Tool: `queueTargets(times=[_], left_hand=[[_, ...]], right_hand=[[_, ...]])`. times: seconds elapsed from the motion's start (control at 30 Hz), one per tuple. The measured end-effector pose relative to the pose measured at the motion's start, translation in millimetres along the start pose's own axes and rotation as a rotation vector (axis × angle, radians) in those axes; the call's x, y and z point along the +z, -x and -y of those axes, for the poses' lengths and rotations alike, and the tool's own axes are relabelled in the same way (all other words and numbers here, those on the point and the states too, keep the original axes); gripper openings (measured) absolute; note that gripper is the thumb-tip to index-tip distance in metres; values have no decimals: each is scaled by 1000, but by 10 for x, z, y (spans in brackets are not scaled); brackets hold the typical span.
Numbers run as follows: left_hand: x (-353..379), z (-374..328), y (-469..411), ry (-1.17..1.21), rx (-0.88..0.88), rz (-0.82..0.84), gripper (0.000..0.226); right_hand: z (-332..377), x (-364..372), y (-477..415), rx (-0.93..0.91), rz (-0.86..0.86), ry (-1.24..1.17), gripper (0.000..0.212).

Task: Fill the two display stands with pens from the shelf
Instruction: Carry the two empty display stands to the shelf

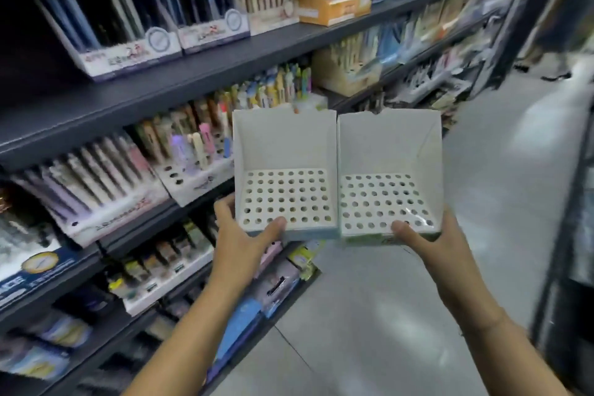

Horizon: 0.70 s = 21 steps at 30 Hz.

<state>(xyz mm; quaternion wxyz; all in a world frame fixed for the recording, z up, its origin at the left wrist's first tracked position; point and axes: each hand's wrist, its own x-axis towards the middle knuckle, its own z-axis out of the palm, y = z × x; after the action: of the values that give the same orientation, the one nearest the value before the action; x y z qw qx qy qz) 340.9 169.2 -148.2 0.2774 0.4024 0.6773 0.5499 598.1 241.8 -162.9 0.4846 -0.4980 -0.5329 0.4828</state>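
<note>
You had barely started: both stands were empty, every hole in both perforated bases was open, and no pen sat in either. By my reading, all the filling was left to do, and with both hands occupied you would have needed to set at least one stand down before picking pens.

Your left hand [239, 235] gripped the left display stand [283, 145] at its front left corner, thumb pressed on the perforated base and fingers curled up its outer side. Your right hand [427, 244] gripped the right display stand [389, 145] at its front edge, thumb on top; the fingers beneath were hidden.

You held the two stands side by side in the air, their inner walls touching, out in front of you over the grey floor [418, 299] and just beside the shelf [160, 80].

Each stand was a white cardboard box with a tall back, sloping side walls and a base of neat rows of round holes. The right one showed a glossy glint near its front corner.

The pens [205, 141] stood in rows in stocked stands on the shelf tiers to your left, blurred but plainly plentiful.
</note>
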Motion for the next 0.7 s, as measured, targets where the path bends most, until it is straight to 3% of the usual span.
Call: queueTargets(times=[0.13,0.37,0.5,0.7], left_hand=[[1084,94,-160,78,-41,166,76],[2592,235,-308,100,-43,311,74],[3235,291,-463,61,-97,387,81],[4164,252,-880,22,-77,463,68]], right_hand=[[-314,-897,-342,45,-102,97,57],[-723,-2040,-878,98,-199,222,59],[-975,-2536,-1122,150,-233,229,64],[-1292,-3040,-1708,203,-295,197,69]])
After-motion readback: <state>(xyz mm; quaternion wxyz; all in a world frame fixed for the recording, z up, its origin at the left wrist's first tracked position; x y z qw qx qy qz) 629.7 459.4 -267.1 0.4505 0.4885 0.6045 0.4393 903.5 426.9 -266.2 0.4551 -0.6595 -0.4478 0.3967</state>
